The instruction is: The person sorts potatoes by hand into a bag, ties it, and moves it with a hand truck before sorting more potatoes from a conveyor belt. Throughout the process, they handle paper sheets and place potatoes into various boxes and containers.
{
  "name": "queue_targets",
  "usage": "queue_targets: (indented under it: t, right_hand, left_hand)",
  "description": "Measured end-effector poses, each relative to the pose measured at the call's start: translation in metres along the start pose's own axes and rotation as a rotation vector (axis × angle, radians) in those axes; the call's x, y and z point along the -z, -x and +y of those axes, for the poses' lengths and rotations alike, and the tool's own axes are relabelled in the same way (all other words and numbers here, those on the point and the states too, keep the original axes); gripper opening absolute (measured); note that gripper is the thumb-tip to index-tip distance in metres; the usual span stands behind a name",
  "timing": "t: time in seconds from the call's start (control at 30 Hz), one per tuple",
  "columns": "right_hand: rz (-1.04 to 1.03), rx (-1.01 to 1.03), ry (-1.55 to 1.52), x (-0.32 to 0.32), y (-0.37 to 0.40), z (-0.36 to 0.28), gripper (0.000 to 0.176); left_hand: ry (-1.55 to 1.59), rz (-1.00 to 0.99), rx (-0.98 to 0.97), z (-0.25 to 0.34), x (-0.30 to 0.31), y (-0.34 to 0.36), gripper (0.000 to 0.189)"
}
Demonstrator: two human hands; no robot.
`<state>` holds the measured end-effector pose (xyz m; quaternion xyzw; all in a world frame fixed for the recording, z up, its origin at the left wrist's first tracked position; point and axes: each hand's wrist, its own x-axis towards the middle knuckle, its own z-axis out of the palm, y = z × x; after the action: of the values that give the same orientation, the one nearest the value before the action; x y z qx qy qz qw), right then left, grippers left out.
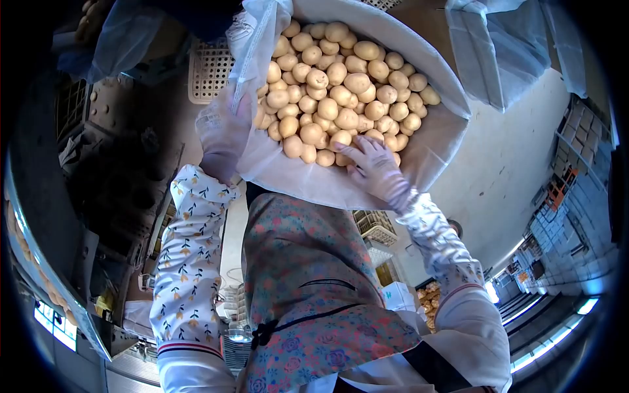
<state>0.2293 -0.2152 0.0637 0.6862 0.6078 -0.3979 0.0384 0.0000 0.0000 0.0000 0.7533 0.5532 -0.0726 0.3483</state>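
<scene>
A white fabric liner (301, 182) is spread wide and full of pale yellow potatoes (347, 118). My left hand (223, 134), in a thin whitish glove, grips the liner's left edge; the cloth partly hides its fingers. My right hand (379, 171), gloved too, lies over the near rim with its fingers spread, the fingertips touching the nearest potatoes. Higher on the left edge, another person's gloved hand (242, 31) is at the liner.
A pale perforated crate (208, 72) stands left of the liner. More white liners (501, 59) hang over boxes at the upper right. Stacked boxes (580, 137) line the far right. At the left is a curved conveyor-like edge (49, 268) with potatoes along it.
</scene>
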Motion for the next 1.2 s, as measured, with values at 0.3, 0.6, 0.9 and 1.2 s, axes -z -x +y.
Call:
queue_targets:
  t: [0.3,0.6,0.9,1.2]
  right_hand:
    - [0.877,-0.327,0.277,-0.007,-0.166,0.08,0.059]
    - [0.398,-0.133,-0.491,-0.076,-0.042,-0.055,0.057]
    - [0.796,-0.82,-0.163,-0.061,0.089,0.038,0.056]
    - [0.261,-1.286,-1.241,-0.104,0.086,0.055,0.052]
  left_hand:
    - [-0.108,0.178,-0.079,-0.012,0.001,-0.039,0.035]
    - [-0.165,0.173,-0.044,-0.004,0.012,-0.036,0.038]
    - [-0.176,0.234,-0.099,-0.008,0.019,-0.039,0.03]
    - [-0.138,0.195,-0.113,-0.005,0.016,-0.035,0.034]
